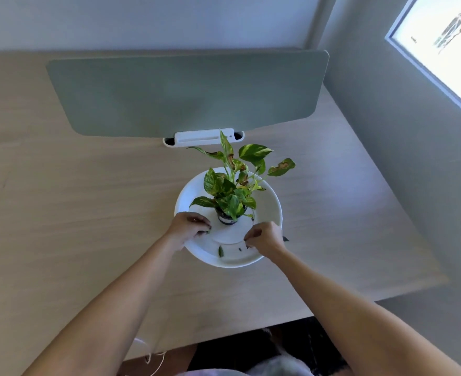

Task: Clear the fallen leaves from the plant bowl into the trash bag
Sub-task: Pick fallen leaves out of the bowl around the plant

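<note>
A white plant bowl (pixel 270 202) sits mid-table with a small potted plant (pixel 230 185) of green and yellow leaves standing in it. My left hand (pixel 187 226) reaches over the bowl's left rim, fingers pinched on a small dark leaf piece. My right hand (pixel 264 237) hovers over the bowl's right front, fingers curled around dark leaf bits at its fingertips. A fallen green leaf (pixel 220 251) and a small dark scrap (pixel 240 249) lie on the bowl's front inner slope. No trash bag can be made out for certain.
The light wooden table (pixel 74 213) carries a green divider panel (pixel 186 96) held by a white clamp (pixel 204 137) just behind the plant. A wall and window (pixel 441 50) stand to the right. White cord (pixel 153 354) hangs off the table's near edge; dark floor lies below.
</note>
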Tool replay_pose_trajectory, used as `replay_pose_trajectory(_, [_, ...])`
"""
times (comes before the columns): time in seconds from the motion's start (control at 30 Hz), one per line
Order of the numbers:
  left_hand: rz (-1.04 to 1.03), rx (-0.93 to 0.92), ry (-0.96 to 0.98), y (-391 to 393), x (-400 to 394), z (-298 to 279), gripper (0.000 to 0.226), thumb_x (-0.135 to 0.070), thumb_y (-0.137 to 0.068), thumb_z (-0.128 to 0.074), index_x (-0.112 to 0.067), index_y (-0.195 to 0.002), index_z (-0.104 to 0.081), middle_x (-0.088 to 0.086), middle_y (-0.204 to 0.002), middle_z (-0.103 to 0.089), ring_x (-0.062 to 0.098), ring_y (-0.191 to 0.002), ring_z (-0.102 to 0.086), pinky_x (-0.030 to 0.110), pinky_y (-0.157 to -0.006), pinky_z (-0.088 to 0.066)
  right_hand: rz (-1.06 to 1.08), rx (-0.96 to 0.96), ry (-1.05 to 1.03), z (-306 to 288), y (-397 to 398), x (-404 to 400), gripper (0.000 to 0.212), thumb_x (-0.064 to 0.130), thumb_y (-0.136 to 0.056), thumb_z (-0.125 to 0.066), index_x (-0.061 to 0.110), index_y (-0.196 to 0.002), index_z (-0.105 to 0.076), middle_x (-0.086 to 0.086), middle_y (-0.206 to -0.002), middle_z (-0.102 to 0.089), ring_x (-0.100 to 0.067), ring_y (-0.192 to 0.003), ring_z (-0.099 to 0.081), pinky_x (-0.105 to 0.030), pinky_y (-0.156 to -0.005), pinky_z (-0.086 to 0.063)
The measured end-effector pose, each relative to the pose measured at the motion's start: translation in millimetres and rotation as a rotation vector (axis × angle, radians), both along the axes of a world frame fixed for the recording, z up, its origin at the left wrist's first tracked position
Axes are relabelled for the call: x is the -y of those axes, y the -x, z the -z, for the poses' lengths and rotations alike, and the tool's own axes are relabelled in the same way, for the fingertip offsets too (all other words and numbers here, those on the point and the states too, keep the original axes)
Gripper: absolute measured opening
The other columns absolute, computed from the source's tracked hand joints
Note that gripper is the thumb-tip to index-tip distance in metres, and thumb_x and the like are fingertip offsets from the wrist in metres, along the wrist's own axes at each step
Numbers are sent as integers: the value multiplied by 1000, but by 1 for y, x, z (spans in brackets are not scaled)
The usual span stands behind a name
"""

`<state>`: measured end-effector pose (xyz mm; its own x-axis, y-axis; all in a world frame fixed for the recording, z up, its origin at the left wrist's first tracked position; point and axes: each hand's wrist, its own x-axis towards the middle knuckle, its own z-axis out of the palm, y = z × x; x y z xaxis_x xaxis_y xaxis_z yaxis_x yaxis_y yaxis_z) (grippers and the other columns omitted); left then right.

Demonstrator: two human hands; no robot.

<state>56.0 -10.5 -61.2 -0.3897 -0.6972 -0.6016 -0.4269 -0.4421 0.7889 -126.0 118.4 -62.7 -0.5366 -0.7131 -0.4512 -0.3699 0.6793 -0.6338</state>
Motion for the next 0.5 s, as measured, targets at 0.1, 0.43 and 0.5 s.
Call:
replay_pose_trajectory(0.1, [-95, -63, -211, 7, -9, -8, 11, 7, -78, -68, -4, -76, -69, 12, -78, -65, 19, -73, -61, 17, -61, -58, 248, 184, 99, -13, 21, -20, 12, 1, -62, -75, 8, -71, -78, -3, -68, -71, -13, -68, -64, -22, -61, -55])
replay_pose_trajectory(0.43, [66, -262, -440, 127, -143, -29, 22, 13, -84, -57, -3, -70, -64, 6, -60, -67, 10, -51, -65, 16, -52, -56, 609, 510, 298, -28, 114, -164, 11, -11, -76, -69, -12, -87, -69, -18, -78, -69, -26, -72, -67, -18, -58, -59])
replay_pose_trajectory(0.5, [151, -261, -456, 165, -189, -31, 29, 14, -84, -56, -4, -64, -68, 3, -53, -68, 9, -48, -66, 16, -50, -55, 661, 540, 290, -22, 133, -213, 14, -11, -77, -69, -13, -90, -68, -17, -78, -68, -25, -74, -67, -18, -59, -59])
